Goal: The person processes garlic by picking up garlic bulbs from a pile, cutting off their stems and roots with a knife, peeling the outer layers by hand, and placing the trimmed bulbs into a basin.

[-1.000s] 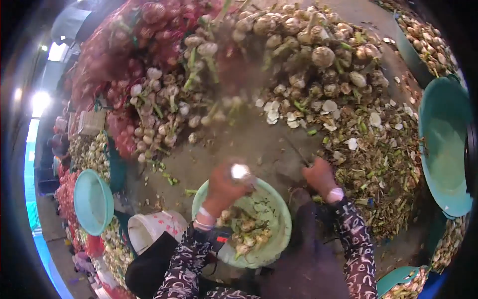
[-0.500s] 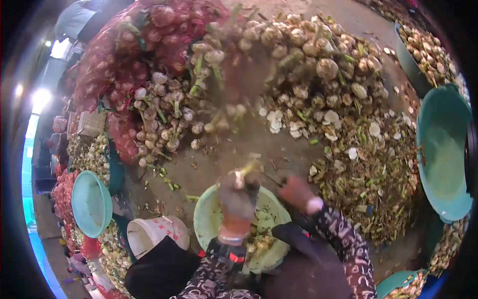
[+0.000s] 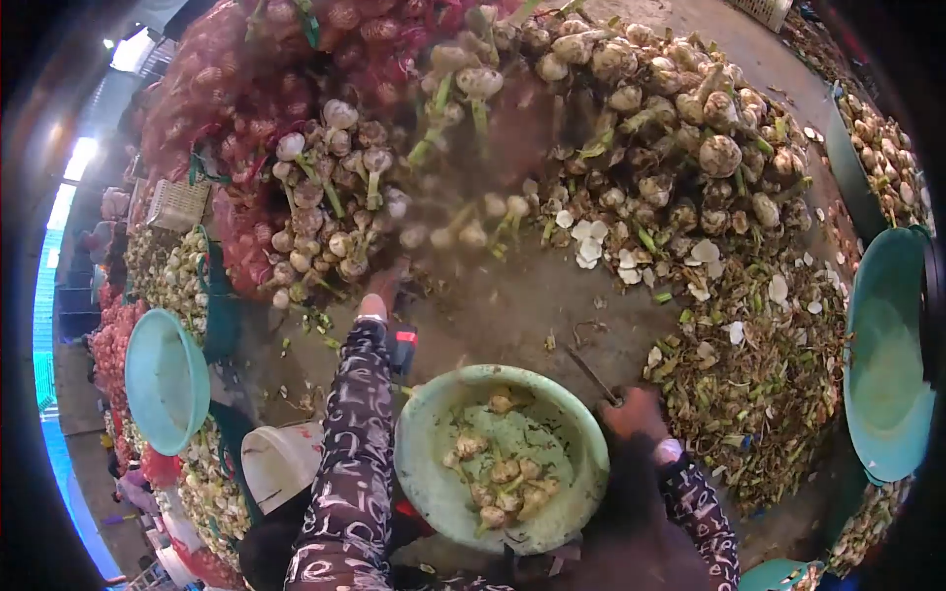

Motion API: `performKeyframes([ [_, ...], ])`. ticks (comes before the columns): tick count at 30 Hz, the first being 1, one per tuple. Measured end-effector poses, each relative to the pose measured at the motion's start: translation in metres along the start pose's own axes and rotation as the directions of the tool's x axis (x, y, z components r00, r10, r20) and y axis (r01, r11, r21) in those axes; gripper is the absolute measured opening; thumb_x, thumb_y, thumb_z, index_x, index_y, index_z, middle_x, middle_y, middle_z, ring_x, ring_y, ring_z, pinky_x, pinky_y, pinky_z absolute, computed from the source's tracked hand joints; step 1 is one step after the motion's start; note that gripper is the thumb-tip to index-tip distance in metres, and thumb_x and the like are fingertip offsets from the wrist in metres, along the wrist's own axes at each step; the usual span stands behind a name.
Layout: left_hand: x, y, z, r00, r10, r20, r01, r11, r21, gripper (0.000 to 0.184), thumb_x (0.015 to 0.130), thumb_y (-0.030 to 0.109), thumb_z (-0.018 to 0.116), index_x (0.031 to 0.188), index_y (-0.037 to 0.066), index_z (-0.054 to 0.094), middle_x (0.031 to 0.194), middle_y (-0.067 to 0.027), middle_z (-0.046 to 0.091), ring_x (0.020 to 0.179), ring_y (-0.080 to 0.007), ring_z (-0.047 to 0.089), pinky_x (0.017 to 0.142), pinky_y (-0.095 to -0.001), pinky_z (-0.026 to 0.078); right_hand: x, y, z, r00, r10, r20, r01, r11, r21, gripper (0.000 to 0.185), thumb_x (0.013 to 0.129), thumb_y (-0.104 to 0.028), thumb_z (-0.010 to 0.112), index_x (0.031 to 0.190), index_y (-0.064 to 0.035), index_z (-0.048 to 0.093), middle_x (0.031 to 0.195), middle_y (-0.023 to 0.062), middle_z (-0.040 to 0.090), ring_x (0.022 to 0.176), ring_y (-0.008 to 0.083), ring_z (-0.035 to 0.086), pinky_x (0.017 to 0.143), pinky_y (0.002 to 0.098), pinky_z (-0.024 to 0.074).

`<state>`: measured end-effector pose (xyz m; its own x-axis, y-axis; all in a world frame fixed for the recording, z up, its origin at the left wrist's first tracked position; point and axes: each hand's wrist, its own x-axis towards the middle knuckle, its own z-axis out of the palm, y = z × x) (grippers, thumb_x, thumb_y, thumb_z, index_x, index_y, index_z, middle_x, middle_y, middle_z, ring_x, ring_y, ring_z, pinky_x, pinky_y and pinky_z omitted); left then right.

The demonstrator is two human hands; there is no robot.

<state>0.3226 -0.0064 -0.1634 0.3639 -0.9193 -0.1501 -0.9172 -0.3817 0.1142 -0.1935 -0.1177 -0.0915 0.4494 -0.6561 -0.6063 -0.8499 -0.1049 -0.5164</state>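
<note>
My left hand (image 3: 386, 286) reaches forward to the near edge of a heap of garlic bulbs (image 3: 325, 222). Its fingers are smeared and partly lost against the floor and bulbs, so their grip does not show. My right hand (image 3: 636, 414) is closed on the handle of a knife (image 3: 591, 374), whose thin blade points forward and left. Between my arms stands a pale green basin (image 3: 406, 453) with several trimmed garlic bulbs (image 3: 507, 483) and scraps in it. The knife is just beyond the basin's right rim.
Red mesh sacks of garlic (image 3: 227, 108) rise at the back left. A larger garlic pile (image 3: 680, 108) lies ahead, with leaf and stalk trimmings (image 3: 759, 394) at right. A turquoise tub (image 3: 887, 355), a light blue basin (image 3: 166, 379) and a white bucket (image 3: 276, 463) stand around.
My left hand has gone from above the basin, where it held a garlic bulb, forward and left to the heap. My right hand with the knife has moved slightly right and lower.
</note>
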Motion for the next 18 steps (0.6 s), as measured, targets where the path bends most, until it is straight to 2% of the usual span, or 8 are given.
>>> performKeyframes([
  [1,0.01,0.013,0.008,0.97,-0.23,0.079,0.242,0.946,-0.218,0.043,0.078,0.021,0.056,0.118,0.006,0.048,0.113,-0.014,0.054,0.101,-0.026,0.053,0.085,-0.0351,0.043,-0.001,-0.004,-0.003,1.0,0.006,0.001,-0.006,1.0,-0.006,0.041,0.067,-0.033,0.063,0.078,0.007,0.06,0.08,0.0268,0.059,0.078,0.042,0.058,0.071,0.0436,0.0478],
  [3,0.021,0.044,0.023,0.747,-0.556,0.365,0.66,0.55,-0.512,0.036,0.079,0.021,0.058,0.11,0.003,0.056,0.109,-0.0065,0.057,0.097,-0.0203,0.055,0.08,-0.0339,0.045,-0.008,-0.015,-0.01,0.999,0.038,-0.004,-0.038,0.995,0.087,0.038,0.068,-0.032,0.062,0.08,0.0047,0.061,0.08,0.0279,0.058,0.078,0.0419,0.058,0.07,0.0442,0.0477],
  [7,-0.015,0.124,-0.034,0.944,-0.254,0.212,0.326,0.603,-0.728,0.039,0.081,0.014,0.052,0.12,0.011,0.046,0.115,-0.0088,0.051,0.096,-0.019,0.055,0.08,-0.0317,0.047,-0.01,-0.034,-0.027,0.997,-0.071,-0.043,0.078,0.976,0.203,0.037,0.07,-0.031,0.061,0.086,0.0028,0.061,0.085,0.0282,0.058,0.081,0.0405,0.057,0.071,0.0433,0.0472],
  [9,-0.047,0.175,-0.078,0.875,-0.14,0.463,0.403,-0.318,-0.858,0.041,0.08,0.014,0.052,0.12,0.008,0.045,0.115,-0.007,0.05,0.096,-0.0169,0.054,0.079,-0.0332,0.049,-0.013,-0.049,-0.042,0.972,-0.214,-0.093,0.23,0.947,0.223,0.038,0.071,-0.03,0.06,0.092,0.001,0.06,0.089,0.026,0.059,0.084,0.0383,0.057,0.073,0.0415,0.0466],
  [11,-0.057,0.198,-0.086,0.921,-0.086,0.381,0.362,-0.18,-0.915,0.036,0.08,0.016,0.056,0.113,0.006,0.05,0.109,-0.0084,0.054,0.089,-0.0166,0.057,0.072,-0.0309,0.05,-0.015,-0.064,-0.051,0.948,-0.275,-0.162,0.305,0.929,0.207,0.035,0.071,-0.027,0.062,0.092,0.0,0.061,0.083,0.0234,0.06,0.079,0.0369,0.059,0.069,0.0399,0.0472],
  [14,-0.078,0.24,-0.112,0.955,0.081,0.286,0.296,-0.204,-0.933,0.036,0.079,0.012,0.06,0.112,0.001,0.049,0.099,-0.012,0.058,0.077,-0.0182,0.061,0.061,-0.0281,0.05,-0.028,-0.096,-0.064,0.9,-0.375,-0.223,0.416,0.891,0.181,0.031,0.07,-0.025,0.063,0.091,-0.0024,0.061,0.076,0.0198,0.061,0.073,0.0356,0.06,0.066,0.039,0.0477],
  [15,-0.085,0.248,-0.113,0.974,0.122,0.191,0.177,0.123,-0.977,0.039,0.08,0.011,0.058,0.115,0.001,0.046,0.101,-0.0122,0.057,0.077,-0.0189,0.061,0.062,-0.0288,0.051,-0.033,-0.104,-0.069,0.881,-0.418,-0.221,0.456,0.874,0.168,0.031,0.07,-0.026,0.063,0.091,-0.0038,0.06,0.074,0.0188,0.061,0.072,0.0356,0.059,0.065,0.0397,0.0476],
  [18,-0.104,0.282,-0.142,0.864,0.065,0.499,0.432,0.413,-0.802,0.038,0.082,0.006,0.054,0.118,0.002,0.043,0.107,-0.0099,0.055,0.091,-0.019,0.058,0.075,-0.0312,0.049,-0.042,-0.112,-0.077,0.864,-0.496,-0.089,0.496,0.868,-0.017,0.028,0.07,-0.027,0.062,0.089,-0.0072,0.059,0.07,0.0172,0.06,0.07,0.0349,0.059,0.063,0.0417,0.0472],
])
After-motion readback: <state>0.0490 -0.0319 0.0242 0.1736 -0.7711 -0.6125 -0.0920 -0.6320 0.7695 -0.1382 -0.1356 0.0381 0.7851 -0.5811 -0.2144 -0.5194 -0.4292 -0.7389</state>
